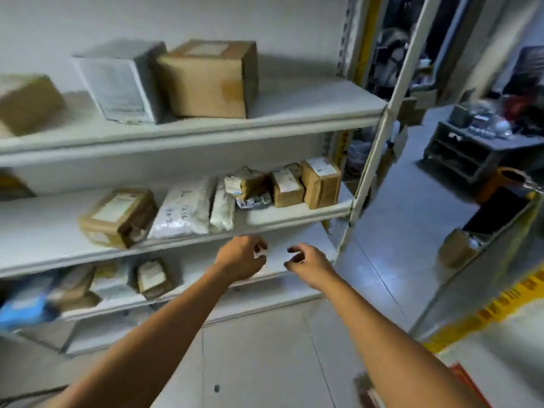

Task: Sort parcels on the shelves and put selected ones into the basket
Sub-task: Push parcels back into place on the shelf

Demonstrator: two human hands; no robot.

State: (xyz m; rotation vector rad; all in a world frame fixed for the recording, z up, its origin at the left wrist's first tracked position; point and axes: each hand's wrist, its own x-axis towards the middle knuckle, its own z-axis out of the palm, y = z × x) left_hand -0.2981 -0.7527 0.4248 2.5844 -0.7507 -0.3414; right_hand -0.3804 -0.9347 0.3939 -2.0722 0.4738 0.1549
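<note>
White shelves [188, 129] carry the parcels. The top shelf holds a brown carton [209, 81], a white box [117, 86] and another brown box [26, 103]. On the middle shelf lie a flat brown box [117, 216], two white bags [184, 213] and several small brown parcels [321, 182]. More small parcels [151, 278] sit on the lower shelf at left. Both arms reach toward the bare right end of the lower shelf. My left hand [240, 256] has loosely curled fingers just under the middle shelf's edge. My right hand [309, 262] hovers beside it, fingers relaxed, holding nothing.
A white upright post [379, 134] ends the shelf unit at right. Beyond it run a grey tiled aisle [391, 245], a dark low rack [468, 154], an orange bin [500, 181] and a second shelf with yellow edging [497, 307]. A red-edged object [468, 384] shows at bottom right.
</note>
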